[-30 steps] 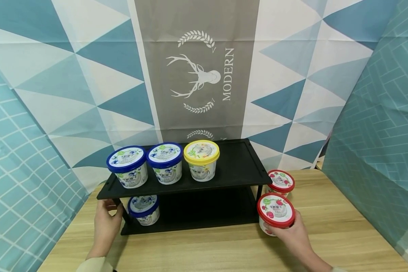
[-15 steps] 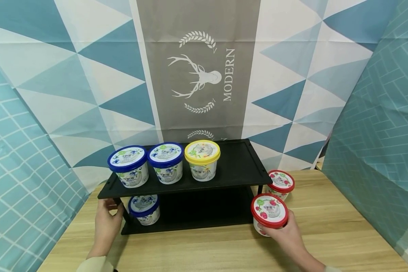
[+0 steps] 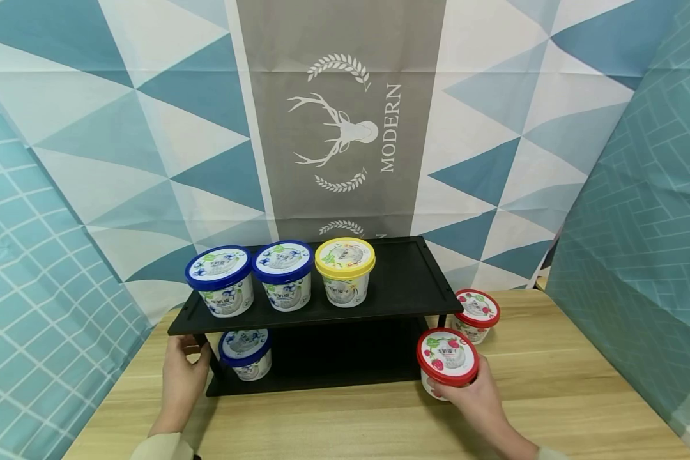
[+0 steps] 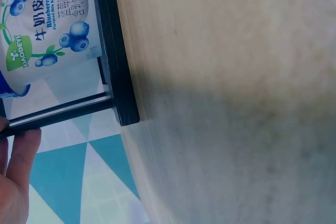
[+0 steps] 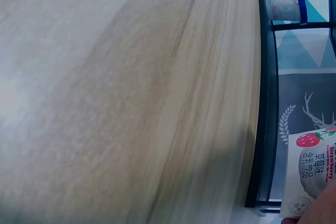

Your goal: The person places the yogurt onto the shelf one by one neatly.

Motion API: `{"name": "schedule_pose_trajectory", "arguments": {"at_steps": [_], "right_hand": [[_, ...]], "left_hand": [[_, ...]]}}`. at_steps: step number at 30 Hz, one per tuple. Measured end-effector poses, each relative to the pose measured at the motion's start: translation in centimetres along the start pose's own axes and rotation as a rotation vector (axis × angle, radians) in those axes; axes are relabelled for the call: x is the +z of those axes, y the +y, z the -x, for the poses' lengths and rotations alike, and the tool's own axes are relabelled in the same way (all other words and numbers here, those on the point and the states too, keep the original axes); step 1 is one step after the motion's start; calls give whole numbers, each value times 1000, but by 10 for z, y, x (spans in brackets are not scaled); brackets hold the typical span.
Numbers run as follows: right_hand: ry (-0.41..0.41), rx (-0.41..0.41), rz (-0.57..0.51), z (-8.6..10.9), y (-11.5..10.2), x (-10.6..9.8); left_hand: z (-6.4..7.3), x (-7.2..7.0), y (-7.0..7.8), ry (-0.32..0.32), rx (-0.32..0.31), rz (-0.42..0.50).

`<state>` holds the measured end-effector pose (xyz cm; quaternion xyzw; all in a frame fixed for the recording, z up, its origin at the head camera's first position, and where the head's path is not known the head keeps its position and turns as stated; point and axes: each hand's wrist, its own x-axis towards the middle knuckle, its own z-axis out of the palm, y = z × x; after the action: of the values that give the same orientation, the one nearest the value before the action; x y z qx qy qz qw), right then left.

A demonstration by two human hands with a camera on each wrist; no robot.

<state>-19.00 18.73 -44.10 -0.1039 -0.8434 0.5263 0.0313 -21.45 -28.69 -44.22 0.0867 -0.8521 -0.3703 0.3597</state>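
My right hand (image 3: 478, 397) grips a red-lidded strawberry milk tub (image 3: 448, 356) at the front right corner of a black two-tier rack (image 3: 405, 271). Upright, the tub overlaps the lower shelf's right end; its printed side (image 5: 310, 169) shows in the right wrist view. At the rack's left end my left hand (image 3: 183, 378) holds the corner post (image 4: 63, 115), thumb and fingers on either side of it. Just inside that post, a blue-lidded blueberry tub (image 3: 246, 355) stands on the lower shelf. Two blue-lidded tubs (image 3: 224, 281) and a yellow-lidded tub (image 3: 345, 271) line the upper shelf.
Behind the rack's right end, another red-lidded tub (image 3: 476, 313) stands on the wooden table (image 3: 322, 425). A patterned cloth backdrop (image 3: 345, 128) hangs behind the rack. Tile-patterned sheets (image 3: 34, 287) close in both sides.
My right hand has carried the red-lidded tub leftward, to the lower shelf's right end. The left hand keeps its hold on the post. The view has shifted slightly.
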Motion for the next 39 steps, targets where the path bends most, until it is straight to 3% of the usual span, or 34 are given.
{"name": "schedule_pose_trajectory", "arguments": {"at_steps": [23,39], "right_hand": [[6,-32,-55,-1,-7,17],[39,-79,-14,-1,-11,30]], "left_hand": [[1,2,-2,18,8,-5],[-1,1,-1,-4,-7,12]]}}
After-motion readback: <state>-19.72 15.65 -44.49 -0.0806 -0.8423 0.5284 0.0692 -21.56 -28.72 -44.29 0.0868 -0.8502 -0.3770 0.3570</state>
